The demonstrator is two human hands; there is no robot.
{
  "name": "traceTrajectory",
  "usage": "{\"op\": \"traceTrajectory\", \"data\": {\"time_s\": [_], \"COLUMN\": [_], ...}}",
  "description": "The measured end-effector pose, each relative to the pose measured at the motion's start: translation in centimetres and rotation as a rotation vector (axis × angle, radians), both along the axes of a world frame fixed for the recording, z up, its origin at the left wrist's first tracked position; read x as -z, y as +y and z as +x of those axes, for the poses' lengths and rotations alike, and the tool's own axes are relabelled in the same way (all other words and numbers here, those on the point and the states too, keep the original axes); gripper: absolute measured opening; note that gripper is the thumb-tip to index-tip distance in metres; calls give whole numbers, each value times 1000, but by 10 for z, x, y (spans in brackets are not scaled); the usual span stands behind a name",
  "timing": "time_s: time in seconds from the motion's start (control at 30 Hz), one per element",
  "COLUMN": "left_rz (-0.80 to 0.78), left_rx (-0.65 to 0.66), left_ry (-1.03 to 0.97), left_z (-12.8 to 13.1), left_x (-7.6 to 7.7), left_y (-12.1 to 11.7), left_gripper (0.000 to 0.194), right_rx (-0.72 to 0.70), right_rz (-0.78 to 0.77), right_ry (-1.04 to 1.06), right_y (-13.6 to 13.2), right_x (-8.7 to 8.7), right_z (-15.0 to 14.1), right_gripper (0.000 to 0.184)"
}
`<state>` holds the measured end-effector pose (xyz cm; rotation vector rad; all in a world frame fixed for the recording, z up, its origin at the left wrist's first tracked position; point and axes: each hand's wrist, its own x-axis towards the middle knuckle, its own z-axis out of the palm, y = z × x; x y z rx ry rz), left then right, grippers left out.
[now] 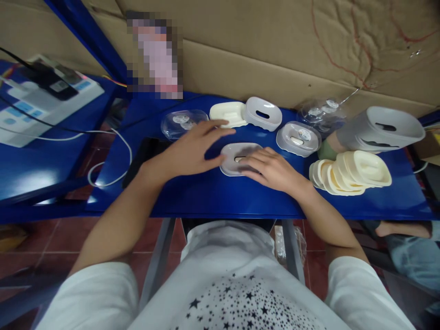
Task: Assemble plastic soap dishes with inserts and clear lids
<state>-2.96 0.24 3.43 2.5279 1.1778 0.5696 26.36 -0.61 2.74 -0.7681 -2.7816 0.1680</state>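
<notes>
A grey oval dish (pixel 230 167) with a slot in its middle lies on the blue table in front of me, a pale piece showing in the slot. My left hand (pixel 192 146) is open, its fingers spread above the table, with the thumb tip at the dish's left rim. Over the right end of the same dish, my right hand (pixel 270 167) has its fingers bent together around the edge, reaching the slot. That hand covers the dish's right side. Just behind stand a cream oval tray (pixel 228 113) and another grey slotted dish (pixel 263 113).
Clear oval lids (pixel 184 124) lie at back left, more clear lids (pixel 321 112) at back right. A grey dish with a sticker (pixel 298 138), stacked grey dishes (pixel 381 130) and stacked cream trays (pixel 350 173) fill the right. A power strip (pixel 51 112) and white cable (pixel 129 158) are left.
</notes>
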Motion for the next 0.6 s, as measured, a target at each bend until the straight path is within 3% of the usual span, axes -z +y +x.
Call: {"op": "traceTrajectory", "data": {"time_s": [0.1, 0.2, 0.3, 0.5, 0.6], "left_rz": [134, 31, -106, -56, -128], "left_rx": [-276, -474, -481, -426, -417], "left_ry": [108, 242, 205, 92, 112], "left_z": [-17, -39, -58, -70, -70], "left_x": [-12, -6, 7, 13, 18], "left_y": [3, 12, 25, 37, 41], "left_gripper": [63, 91, 106, 108, 119], "right_rx": [75, 115, 136, 194, 210], "right_rz": [8, 28, 50, 47, 33], "right_ry": [43, 51, 65, 81, 81], "right_y": [8, 16, 20, 26, 30], "right_x": [0, 3, 6, 2, 3], "right_z": [4, 9, 12, 18, 20], "right_gripper": [38, 40, 42, 41, 40]}}
